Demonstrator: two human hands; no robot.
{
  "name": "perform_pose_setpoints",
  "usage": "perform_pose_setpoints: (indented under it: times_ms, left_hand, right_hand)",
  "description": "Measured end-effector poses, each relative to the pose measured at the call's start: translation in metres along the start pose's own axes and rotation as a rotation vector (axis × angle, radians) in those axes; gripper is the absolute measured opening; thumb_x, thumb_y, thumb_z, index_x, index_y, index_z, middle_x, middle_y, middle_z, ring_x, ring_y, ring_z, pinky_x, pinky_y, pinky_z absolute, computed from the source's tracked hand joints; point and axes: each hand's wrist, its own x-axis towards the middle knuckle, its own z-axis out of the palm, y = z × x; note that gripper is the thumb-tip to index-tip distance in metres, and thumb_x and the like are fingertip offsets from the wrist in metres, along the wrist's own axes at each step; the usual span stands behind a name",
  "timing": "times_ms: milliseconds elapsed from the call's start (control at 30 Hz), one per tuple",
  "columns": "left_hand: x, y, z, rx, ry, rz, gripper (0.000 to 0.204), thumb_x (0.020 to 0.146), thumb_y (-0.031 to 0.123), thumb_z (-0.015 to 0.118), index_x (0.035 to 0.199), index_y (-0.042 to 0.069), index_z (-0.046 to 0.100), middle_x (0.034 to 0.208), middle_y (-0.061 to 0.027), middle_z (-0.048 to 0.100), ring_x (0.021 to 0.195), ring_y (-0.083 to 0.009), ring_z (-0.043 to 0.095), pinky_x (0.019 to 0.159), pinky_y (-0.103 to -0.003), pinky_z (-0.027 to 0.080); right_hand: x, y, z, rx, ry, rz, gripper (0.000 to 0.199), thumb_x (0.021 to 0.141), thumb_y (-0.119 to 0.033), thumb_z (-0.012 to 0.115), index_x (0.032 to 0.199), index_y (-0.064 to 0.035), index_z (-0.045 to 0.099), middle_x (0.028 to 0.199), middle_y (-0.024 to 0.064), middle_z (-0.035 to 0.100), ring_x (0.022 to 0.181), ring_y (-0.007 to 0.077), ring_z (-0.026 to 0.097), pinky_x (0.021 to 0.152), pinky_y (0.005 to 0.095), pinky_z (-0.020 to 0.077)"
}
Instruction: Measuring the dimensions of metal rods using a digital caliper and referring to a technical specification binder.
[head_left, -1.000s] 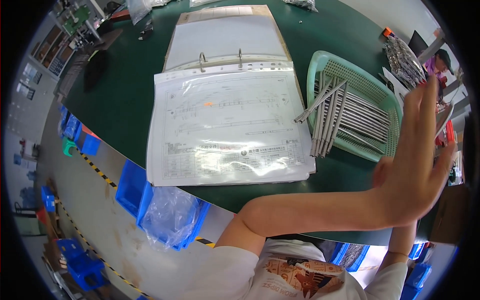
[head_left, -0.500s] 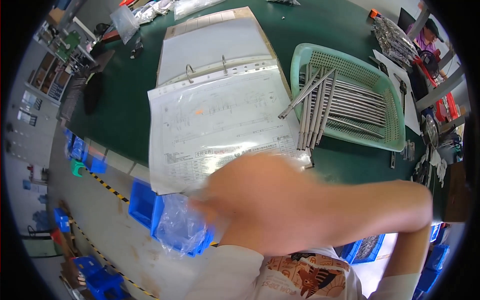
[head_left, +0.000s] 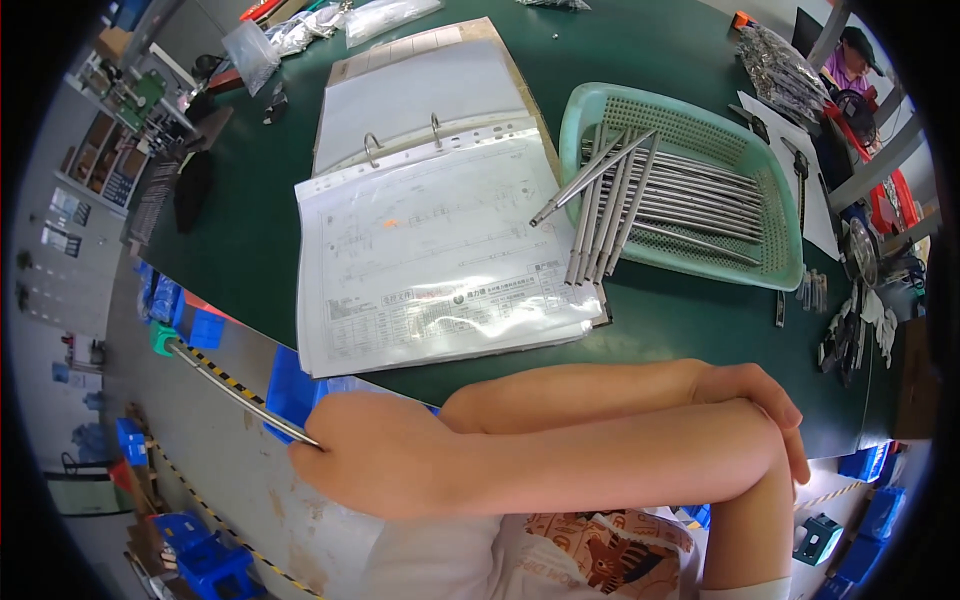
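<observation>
My right hand (head_left: 365, 450), its forearm crossing my body to the left, is closed around a slim silver metal rod (head_left: 245, 402). The rod points up and left, out past the table's near edge. My left hand (head_left: 755, 390) drapes at my right elbow, fingers bent downward and nothing visible in them; the elbow hides part of it. Beyond my arms lies an open ring binder (head_left: 440, 250) with a technical drawing in a clear sleeve. A green plastic basket (head_left: 785, 240) to its right holds several similar rods (head_left: 690, 190). Several more rods (head_left: 605, 215) lean over its left rim.
The green table (head_left: 700, 335) carries calipers (head_left: 798, 185) and bagged metal parts (head_left: 785, 80) at the right. Blue bins (head_left: 290, 390) stand below the near edge. A press-like machine (head_left: 145, 95) is at far left. Another person (head_left: 850, 65) sits at far right.
My right hand has swung left and lower, and the rod in it now shows. My left hand has come into view by the right elbow. The view has shifted slightly.
</observation>
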Motion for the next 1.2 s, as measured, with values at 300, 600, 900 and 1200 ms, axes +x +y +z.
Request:
perform_pose_setpoints:
  times_ms: [300,600,900,1200]
  left_hand:
    - [0.03,-0.056,-0.014,-0.477,-0.154,0.032,0.026,0.08,0.012,0.048,0.101,-0.003,0.053,0.108,-0.018,0.05,0.098,-0.025,0.048,0.087,-0.033,0.035]
    - [0.031,-0.062,0.001,-0.484,0.071,0.052,0.067,0.071,0.057,0.034,0.099,-0.001,0.052,0.1,-0.0163,0.054,0.094,-0.0259,0.051,0.087,-0.033,0.034]
    - [0.017,-0.036,-0.022,-0.208,0.256,0.263,0.06,0.081,0.052,0.026,0.099,0.001,0.052,0.093,-0.0103,0.055,0.09,-0.019,0.05,0.078,-0.029,0.036]
    - [0.021,-0.015,0.015,0.317,0.421,0.602,0.054,0.084,0.046,0.031,0.115,0.002,0.037,0.104,-0.0101,0.047,0.099,-0.0146,0.042,0.087,-0.028,0.029]
  right_hand:
    - [-0.036,0.01,0.003,-0.074,-0.104,-0.083,0.036,0.079,-0.028,0.044,0.065,0.0035,0.054,0.064,0.021,0.053,0.062,0.036,0.052,0.058,0.0414,0.0409]
    - [-0.125,0.05,-0.037,0.341,0.282,-0.164,0.03,0.083,-0.024,0.047,0.075,0.0029,0.055,0.069,0.0068,0.056,0.054,0.0142,0.049,0.053,0.0273,0.0414]
    - [-0.276,0.124,-0.031,0.253,0.874,-0.01,0.034,0.074,-0.02,0.051,0.048,-0.0031,0.038,0.042,0.0008,0.036,0.035,0.0121,0.028,0.035,0.0256,0.0206]
    - [-0.281,0.132,-0.089,-0.659,1.173,0.026,0.012,0.066,-0.007,0.055,0.059,-0.0018,0.048,0.054,0.0123,0.045,0.048,0.0293,0.044,0.043,0.034,0.0313]
